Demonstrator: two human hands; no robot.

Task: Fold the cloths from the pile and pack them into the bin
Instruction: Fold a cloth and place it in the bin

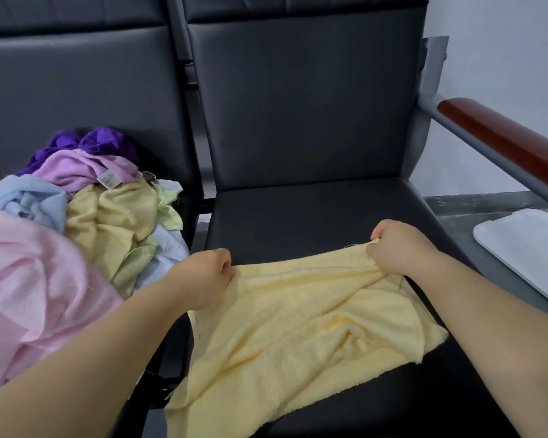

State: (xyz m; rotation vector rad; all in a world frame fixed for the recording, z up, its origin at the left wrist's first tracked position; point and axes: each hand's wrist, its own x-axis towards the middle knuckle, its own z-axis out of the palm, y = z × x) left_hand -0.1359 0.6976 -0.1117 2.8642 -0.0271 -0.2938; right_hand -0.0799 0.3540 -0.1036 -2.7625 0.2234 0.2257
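A pale yellow cloth (298, 327) lies spread and rumpled on the black seat (314, 213), covering the seat's near half. Its long axis runs from the middle of the seat toward the seat's near left corner, where the lower end reaches the front edge. Its far edge is stretched crosswise over the seat, the right end a little farther back than the left.

Just right of the seat, low down, sits a flat white piece with rounded corners (525, 248). Only part of it shows, and whether it is the bin or a lid cannot be told, nor what it holds.

Both hands are clenched on the cloth's far edge. The left hand (203, 279) grips the left corner at the seat's left side, fingers curled under. The right hand (396, 245) pinches the right corner, bunching the fabric there.

Left of the seat, on the neighbouring seat, the pile (76, 216) holds loose cloths in pink, light blue, yellow, lilac and deep purple. A red-brown armrest (503, 140) slants along the seat's right side.
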